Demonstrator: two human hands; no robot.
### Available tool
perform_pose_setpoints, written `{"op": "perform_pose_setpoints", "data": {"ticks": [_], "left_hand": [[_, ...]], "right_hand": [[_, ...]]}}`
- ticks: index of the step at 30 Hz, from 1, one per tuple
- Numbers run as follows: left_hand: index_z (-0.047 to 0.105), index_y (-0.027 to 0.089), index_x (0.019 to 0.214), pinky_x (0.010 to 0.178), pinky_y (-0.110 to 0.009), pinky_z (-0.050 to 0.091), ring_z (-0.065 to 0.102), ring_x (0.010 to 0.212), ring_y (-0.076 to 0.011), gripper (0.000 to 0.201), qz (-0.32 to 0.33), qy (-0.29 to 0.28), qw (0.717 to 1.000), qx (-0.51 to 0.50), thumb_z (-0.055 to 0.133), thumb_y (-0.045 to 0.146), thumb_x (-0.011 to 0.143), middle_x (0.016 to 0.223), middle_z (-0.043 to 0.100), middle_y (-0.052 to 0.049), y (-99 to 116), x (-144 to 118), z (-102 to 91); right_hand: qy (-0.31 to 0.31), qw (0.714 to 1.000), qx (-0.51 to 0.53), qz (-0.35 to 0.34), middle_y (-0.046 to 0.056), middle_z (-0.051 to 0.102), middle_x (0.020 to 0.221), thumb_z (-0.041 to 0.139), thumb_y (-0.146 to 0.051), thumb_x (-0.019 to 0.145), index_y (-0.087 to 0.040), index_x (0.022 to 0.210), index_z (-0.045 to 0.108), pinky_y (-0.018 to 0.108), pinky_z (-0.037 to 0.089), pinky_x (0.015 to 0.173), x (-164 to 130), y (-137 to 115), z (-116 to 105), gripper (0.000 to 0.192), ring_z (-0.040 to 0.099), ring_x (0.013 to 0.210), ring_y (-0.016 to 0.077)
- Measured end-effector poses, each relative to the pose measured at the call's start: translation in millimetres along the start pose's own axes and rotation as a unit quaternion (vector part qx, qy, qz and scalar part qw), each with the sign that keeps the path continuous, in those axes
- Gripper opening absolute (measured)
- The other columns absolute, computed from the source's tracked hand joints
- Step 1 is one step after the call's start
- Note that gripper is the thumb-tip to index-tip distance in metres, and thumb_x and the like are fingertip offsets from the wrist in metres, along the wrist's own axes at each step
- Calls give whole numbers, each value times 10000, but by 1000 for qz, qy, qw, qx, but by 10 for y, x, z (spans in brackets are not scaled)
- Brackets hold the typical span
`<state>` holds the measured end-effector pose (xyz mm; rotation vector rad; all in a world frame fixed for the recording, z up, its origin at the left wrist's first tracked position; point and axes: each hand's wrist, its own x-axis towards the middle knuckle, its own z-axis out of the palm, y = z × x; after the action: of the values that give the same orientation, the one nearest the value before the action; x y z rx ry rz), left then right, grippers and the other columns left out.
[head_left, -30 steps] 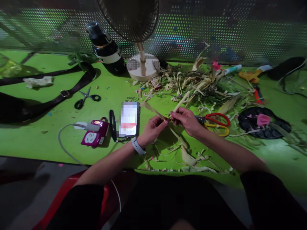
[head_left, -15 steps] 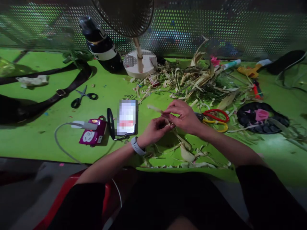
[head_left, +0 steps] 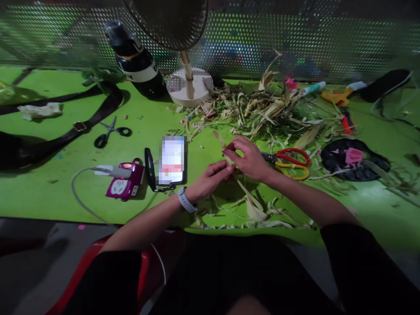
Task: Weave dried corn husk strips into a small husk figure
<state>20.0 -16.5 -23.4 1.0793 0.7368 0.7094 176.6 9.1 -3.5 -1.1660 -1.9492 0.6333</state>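
A pale strip of dried corn husk (head_left: 218,138) stands up between my two hands over the green table. My left hand (head_left: 211,178) is closed, with thumb and fingers pinching its lower part. Just above and to the right, my right hand (head_left: 248,160) is closed too and grips the strip higher up with its fingertips. The fingers cover the middle of the strip. Below the hands lies a wider piece of husk (head_left: 255,209) among small scraps. Pliers with one red and one yellow handle (head_left: 293,156) rest beside my right wrist.
A phone (head_left: 173,160) and a purple power adapter (head_left: 126,179) with a cable lie left of my hands. Scissors (head_left: 113,131), a bottle (head_left: 140,72) and a fan (head_left: 189,87) are farther back. Husk scraps (head_left: 262,107) heap behind; a black tray (head_left: 337,173) sits right.
The husk strip has swung from lying nearly flat toward the left to standing more upright. Both hands remain close together, and my right-hand fingers have shifted slightly along it.
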Motion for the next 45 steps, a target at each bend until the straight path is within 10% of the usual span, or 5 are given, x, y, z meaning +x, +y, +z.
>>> {"op": "perform_pose_setpoints", "data": {"ticks": [16,27,41,45], "left_hand": [[650,137,662,541,-207,406,491,547,-70,332,-92,-71,993,-19,752,454,663,583,583,8,3,20,-5],[706,141,843,597,-214,478,614,675,-121,346,-90,47,983,-155,723,455,699,733,664,-39,48,29,-20],[695,131,755,615,-181,437,538,608,-55,253,-35,72,992,-94,783,346,655,672,632,15,-23,59,-41],[714,138,754,586,-174,461,569,597,-63,273,-36,115,979,-164,832,312,580,688,665,5,0,90,-48]], "right_hand": [[-10,1000,1,18,26,538,796,516,-270,895,-182,739,567,305,405,730,-68,-82,53,186,515,792,162],[-128,979,-146,65,17,581,636,391,-462,938,-190,754,633,272,293,593,33,106,-235,409,497,590,147],[-37,964,-252,-76,55,681,778,427,-313,948,-164,902,633,298,395,690,-17,169,-151,257,591,714,177],[79,954,-250,-145,72,657,864,482,-323,921,-177,923,620,339,414,781,-14,131,-245,201,572,847,203]]}}
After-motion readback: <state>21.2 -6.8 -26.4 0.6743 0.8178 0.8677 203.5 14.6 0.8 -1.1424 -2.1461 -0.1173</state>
